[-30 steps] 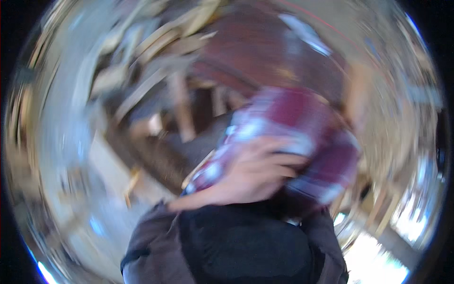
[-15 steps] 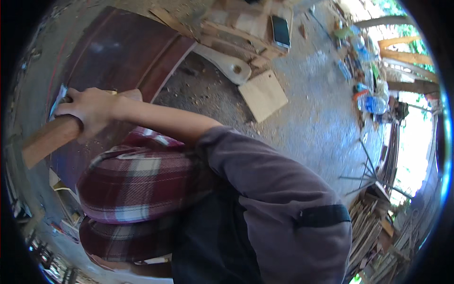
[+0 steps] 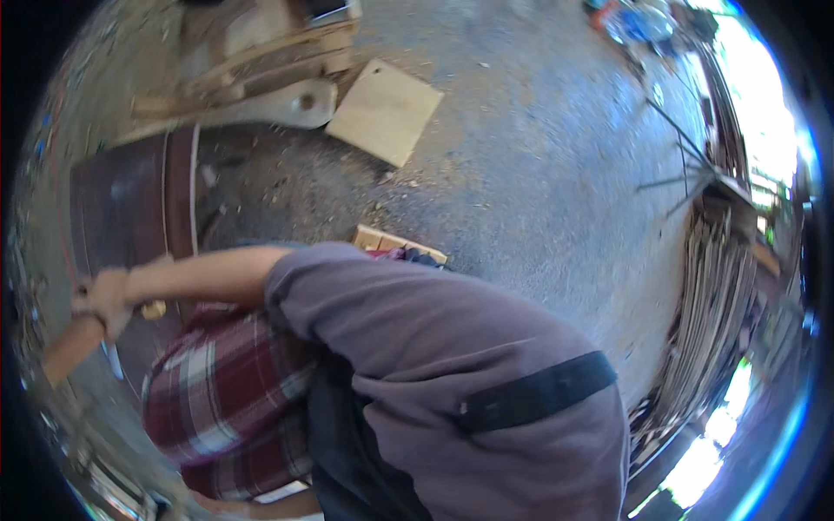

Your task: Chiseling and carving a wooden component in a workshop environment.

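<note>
My right hand point(image 3: 109, 300) is at the far left, at the end of my outstretched right arm. Its fingers are wrapped round a thick wooden block point(image 3: 74, 349), which sticks out toward the lower left. Under the hand and arm lies a broad dark brown wooden panel point(image 3: 122, 204). A small yellowish piece point(image 3: 155, 310) shows beside the wrist, and a pale bluish strip point(image 3: 113, 360) lies below the hand. My left hand does not show. Bare skin point(image 3: 256, 508) at the lower edge could be an arm or a leg; I cannot tell which.
Past the panel are a pale rounded wooden piece point(image 3: 300, 102) with a hole, a square light board point(image 3: 387, 113) and a low wooden stand point(image 3: 269, 56) with a phone point(image 3: 326, 9) on it. Stacked wood strips point(image 3: 704, 304) and thin rods point(image 3: 686, 165) are at the right.
My view has swung, so the panel, the boards and the stand sit further left and higher. My right hand, still round the wooden block, now appears lower and further left.
</note>
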The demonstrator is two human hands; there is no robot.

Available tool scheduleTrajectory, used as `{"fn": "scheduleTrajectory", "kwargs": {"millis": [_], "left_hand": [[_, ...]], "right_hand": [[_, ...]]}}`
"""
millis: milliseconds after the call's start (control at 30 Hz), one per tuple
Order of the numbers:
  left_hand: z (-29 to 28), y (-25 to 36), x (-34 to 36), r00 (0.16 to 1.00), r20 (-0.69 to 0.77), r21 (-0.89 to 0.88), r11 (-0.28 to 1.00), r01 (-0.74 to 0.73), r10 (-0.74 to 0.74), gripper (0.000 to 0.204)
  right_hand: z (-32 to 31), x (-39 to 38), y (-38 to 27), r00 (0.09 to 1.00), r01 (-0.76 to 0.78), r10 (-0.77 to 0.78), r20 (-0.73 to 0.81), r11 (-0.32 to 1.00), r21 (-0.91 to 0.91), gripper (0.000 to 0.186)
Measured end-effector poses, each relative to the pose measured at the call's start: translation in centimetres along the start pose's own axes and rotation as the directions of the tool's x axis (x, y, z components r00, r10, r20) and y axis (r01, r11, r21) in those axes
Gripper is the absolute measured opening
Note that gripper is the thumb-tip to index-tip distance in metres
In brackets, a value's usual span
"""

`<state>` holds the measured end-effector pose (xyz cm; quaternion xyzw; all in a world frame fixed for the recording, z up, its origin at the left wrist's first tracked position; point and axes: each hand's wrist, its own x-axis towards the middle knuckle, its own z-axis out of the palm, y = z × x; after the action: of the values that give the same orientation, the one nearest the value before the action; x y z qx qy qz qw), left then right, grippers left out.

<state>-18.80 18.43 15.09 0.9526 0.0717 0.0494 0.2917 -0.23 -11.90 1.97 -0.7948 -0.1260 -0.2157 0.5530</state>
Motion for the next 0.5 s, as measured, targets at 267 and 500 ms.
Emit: {"fn": "scheduleTrajectory", "kwargs": {"millis": [267,500], "left_hand": [[5.5,5.2,2.1,0.956,0.263,-0.055,0.992,-0.117,0.128,0.038],[5.3,6.5,3.5,0.939,0.304,-0.156,0.981,-0.117,0.161,0.038]], "right_hand": [[-0.1,-2.4,0.3,1.000,-0.004,0.003,-0.020,0.999,-0.044,0.082],[-4.1,-4.5,-3.9,0.999,0.033,-0.033,-0.022,0.999,0.003,0.083]]}}
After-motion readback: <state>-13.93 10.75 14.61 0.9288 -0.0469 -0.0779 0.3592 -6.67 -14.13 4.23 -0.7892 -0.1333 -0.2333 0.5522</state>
